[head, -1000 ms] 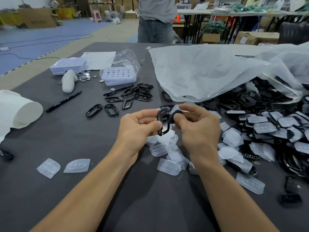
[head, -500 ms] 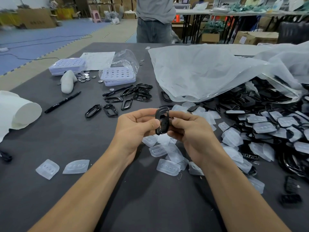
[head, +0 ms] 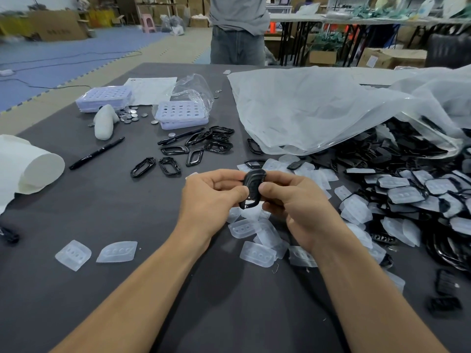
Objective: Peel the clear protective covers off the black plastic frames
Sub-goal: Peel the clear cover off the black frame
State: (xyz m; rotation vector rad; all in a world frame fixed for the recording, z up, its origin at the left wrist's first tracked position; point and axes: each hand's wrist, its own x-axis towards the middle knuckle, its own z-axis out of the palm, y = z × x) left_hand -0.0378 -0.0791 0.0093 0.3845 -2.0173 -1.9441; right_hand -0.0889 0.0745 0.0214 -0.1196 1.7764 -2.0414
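Observation:
Both hands hold one black plastic frame [head: 252,188] upright above the dark table [head: 76,289]. My left hand [head: 211,197] pinches its left edge with thumb and curled fingers. My right hand [head: 293,205] grips the right edge, thumb on the front face. Whether a clear cover is on this frame I cannot tell. Loose clear covers [head: 254,233] lie under my hands. A group of bare black frames [head: 193,151] lies farther back. A heap of covered frames [head: 407,200] fills the right side.
Two clear covers [head: 96,253] lie at the front left. A black pen [head: 96,152], a white roll [head: 28,164], lilac trays [head: 182,114] with coin cells and a large plastic bag [head: 331,108] are on the table. A person [head: 238,29] stands at the far edge.
The frame has turned between my hands and come up slightly. My right thumb has moved onto its front face, and my right hand has shifted closer to the left hand.

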